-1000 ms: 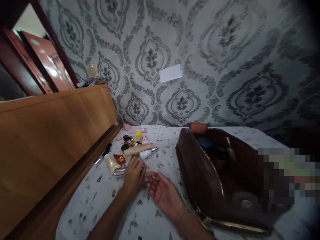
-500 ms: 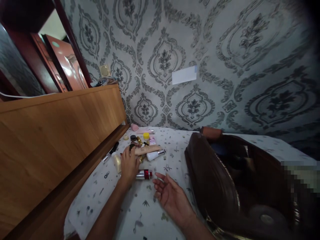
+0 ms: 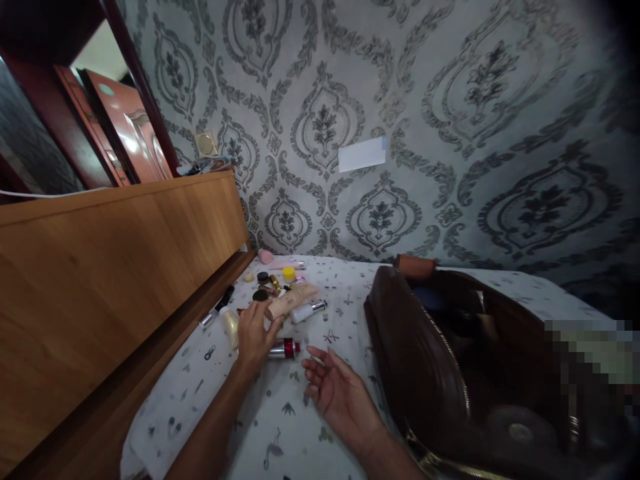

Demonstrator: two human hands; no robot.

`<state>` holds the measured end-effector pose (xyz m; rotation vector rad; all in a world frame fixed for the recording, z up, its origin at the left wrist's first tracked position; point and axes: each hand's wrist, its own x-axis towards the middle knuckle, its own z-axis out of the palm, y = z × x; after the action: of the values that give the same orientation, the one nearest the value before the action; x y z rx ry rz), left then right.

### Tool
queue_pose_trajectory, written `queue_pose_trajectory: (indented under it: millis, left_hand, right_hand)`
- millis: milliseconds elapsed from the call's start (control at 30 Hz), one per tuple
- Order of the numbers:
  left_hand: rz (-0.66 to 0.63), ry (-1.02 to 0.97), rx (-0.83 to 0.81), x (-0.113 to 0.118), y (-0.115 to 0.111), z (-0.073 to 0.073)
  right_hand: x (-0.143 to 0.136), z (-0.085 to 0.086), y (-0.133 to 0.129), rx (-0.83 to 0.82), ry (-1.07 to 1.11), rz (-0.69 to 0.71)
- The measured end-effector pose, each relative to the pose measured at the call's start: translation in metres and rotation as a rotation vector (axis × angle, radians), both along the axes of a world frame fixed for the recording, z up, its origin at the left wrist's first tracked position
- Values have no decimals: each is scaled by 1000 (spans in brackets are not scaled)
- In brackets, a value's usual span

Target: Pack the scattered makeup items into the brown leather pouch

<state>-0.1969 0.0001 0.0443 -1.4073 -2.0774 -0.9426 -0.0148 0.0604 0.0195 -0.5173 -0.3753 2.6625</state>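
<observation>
At the far left stands a brown wooden panel [image 3: 125, 253]; beside it, on a white cloth with small dark prints [image 3: 295, 433], lie a slim black-and-silver container [image 3: 225, 299] and a pale yellow tube with a white cap [image 3: 229, 328]; the left hand [image 3: 256, 335] has its thumb and fingers closed about the near end of a long beige tube [image 3: 294, 300], which slants up to the right among the cosmetics; below the tube, partly hidden by that hand, is a silver cylinder with a red end [image 3: 287, 348]; a white bottle with a silver cap [image 3: 304, 312] lies just right of the tube; the right hand [image 3: 343, 393] is palm up, fingers loosely curled and parted, holding nothing; farther right sits an open dark brown leather bag [image 3: 410, 347].
</observation>
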Motion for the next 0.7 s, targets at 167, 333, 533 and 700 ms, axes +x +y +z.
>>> queue_pose_trajectory:
  millis: [167, 333, 533, 700]
  left_hand:
    - [-124, 118, 27, 24, -1, 0]
    - [-130, 308, 35, 39, -2, 0]
    - [-161, 421, 79, 46, -4, 0]
    - [-205, 421, 116, 47, -3, -2]
  right_hand:
    - [0, -2, 1, 10, 11, -15]
    - [0, -3, 2, 12, 9, -39]
    - [0, -5, -1, 48, 45, -140]
    - [-4, -7, -6, 224, -18, -300]
